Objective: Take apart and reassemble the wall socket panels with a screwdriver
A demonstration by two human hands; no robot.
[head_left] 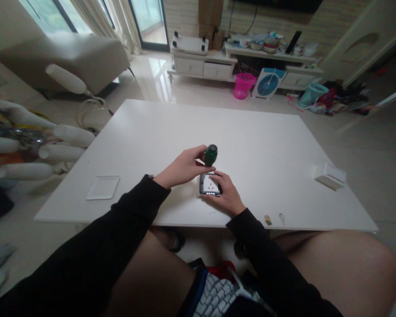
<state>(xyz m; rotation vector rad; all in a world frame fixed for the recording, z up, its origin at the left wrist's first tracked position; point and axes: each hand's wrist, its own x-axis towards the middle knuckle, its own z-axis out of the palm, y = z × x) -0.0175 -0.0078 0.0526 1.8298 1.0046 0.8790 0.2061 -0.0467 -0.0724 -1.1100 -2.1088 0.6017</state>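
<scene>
A screwdriver [210,155] with a dark green handle stands nearly upright in my left hand [192,166], whose fingers are closed around it. Its lower end is hidden behind my fingers, just above a wall socket [210,184] with a white face and a dark frame. My right hand [227,193] grips that socket from the right side, holding it on the white table [171,127]. I cannot tell whether the screwdriver's tip touches the socket.
A clear square cover plate [103,187] lies on the table's left side. Toward the right edge sits a white box-like piece [330,176]. Near the front edge are a small yellowish item [267,219] and a small pale item [281,218]. White lamp-like tubes [69,134] stand beside the table's left edge.
</scene>
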